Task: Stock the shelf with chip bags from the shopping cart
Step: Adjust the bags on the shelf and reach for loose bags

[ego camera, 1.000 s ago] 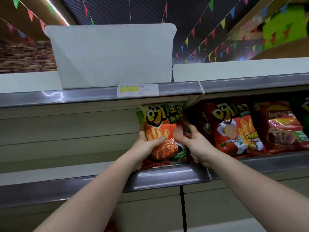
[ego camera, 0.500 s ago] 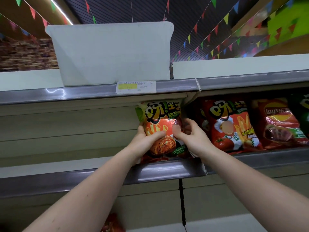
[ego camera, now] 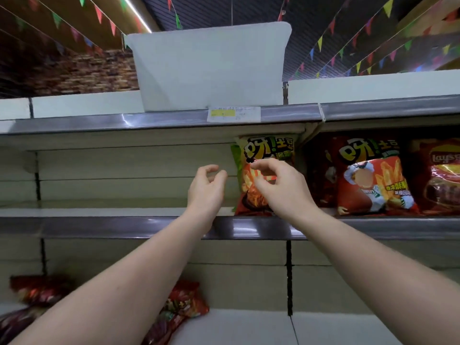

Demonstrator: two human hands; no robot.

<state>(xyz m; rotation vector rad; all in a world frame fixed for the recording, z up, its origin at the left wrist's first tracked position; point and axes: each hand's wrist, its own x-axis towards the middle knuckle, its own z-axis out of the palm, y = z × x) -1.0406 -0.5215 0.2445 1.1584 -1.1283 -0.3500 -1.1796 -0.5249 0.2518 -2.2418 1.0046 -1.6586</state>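
Note:
An orange and green chip bag (ego camera: pixel 267 151) stands upright on the shelf (ego camera: pixel 124 229), at the right end of its left bay. My left hand (ego camera: pixel 206 189) hovers just left of the bag with loosely curled fingers, holding nothing. In front of the bag's lower half, my right hand (ego camera: pixel 278 185) has its fingers loosely curled and apart from the bag, also holding nothing. The shopping cart is out of view.
A red chip bag (ego camera: pixel 371 175) and a Lay's bag (ego camera: pixel 441 175) fill the bay to the right. A white bin (ego camera: pixel 209 68) sits on the top shelf above a price tag (ego camera: pixel 234 114). More red bags (ego camera: pixel 179 307) lie on the lower shelf at left.
Both hands have let go of the orange bag and drawn back from it. The bag now stands alone on the shelf. The camera view has tilted down, showing the lower shelf.

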